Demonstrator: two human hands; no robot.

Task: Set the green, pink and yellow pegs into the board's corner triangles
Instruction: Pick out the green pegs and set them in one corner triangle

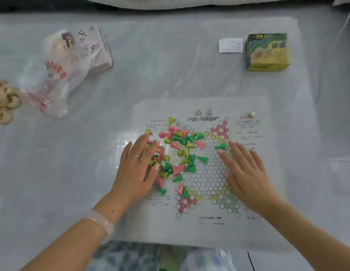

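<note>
1. Sorting has not begun: the pegs (176,153) lie mixed and toppled over the board's (205,173) 9 o'clock half, none set in a triangle.
2. Left hand (139,169) rests flat on the heap's edge, fingers spread, gripping nothing.
3. Right hand (246,173) lies flat at 3 o'clock, fingers spread, empty, beside one stray green peg (221,147).
4. Next, I judge: pinch one peg and stand it in its matching triangle.
</note>
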